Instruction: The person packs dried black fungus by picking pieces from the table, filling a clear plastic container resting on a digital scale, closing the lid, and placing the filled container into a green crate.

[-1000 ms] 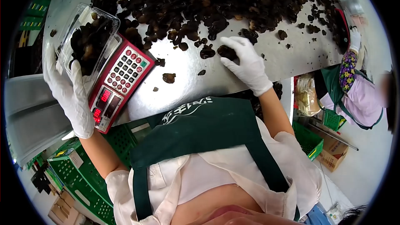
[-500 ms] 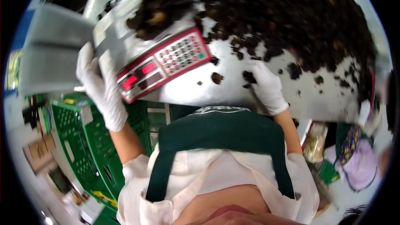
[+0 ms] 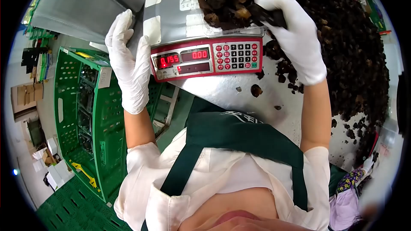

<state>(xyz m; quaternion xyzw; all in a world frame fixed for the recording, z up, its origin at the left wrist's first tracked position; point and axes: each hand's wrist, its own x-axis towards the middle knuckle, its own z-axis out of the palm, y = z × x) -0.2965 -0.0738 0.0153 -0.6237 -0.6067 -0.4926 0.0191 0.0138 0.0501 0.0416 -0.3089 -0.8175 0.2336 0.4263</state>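
A scale (image 3: 207,43) with a red front panel stands on the metal table, its lit display reading 0.155 and 0.00. On its platform sits a clear plastic tray (image 3: 252,31) heaped with dried black fungus (image 3: 231,6). My right hand (image 3: 297,36), in a white glove, is at the tray's right side, with dark fungus pieces (image 3: 274,17) between thumb and fingers. Beside the scale's left edge is my gloved left hand (image 3: 130,68), its fingers apart and nothing in them. The thumb is close to the scale's corner; I cannot tell whether it touches.
A large pile of black fungus (image 3: 342,42) covers the table's right side, with loose bits near the front edge. Grey bins (image 3: 90,8) stand at upper left. Below them is a green crate (image 3: 102,132) holding clear containers. Another person's purple clothing (image 3: 344,209) shows at lower right.
My right hand has moved from the tabletop up to the tray with fungus pieces. My left hand remains beside the scale. The head view has turned, so the scale now appears nearly level.
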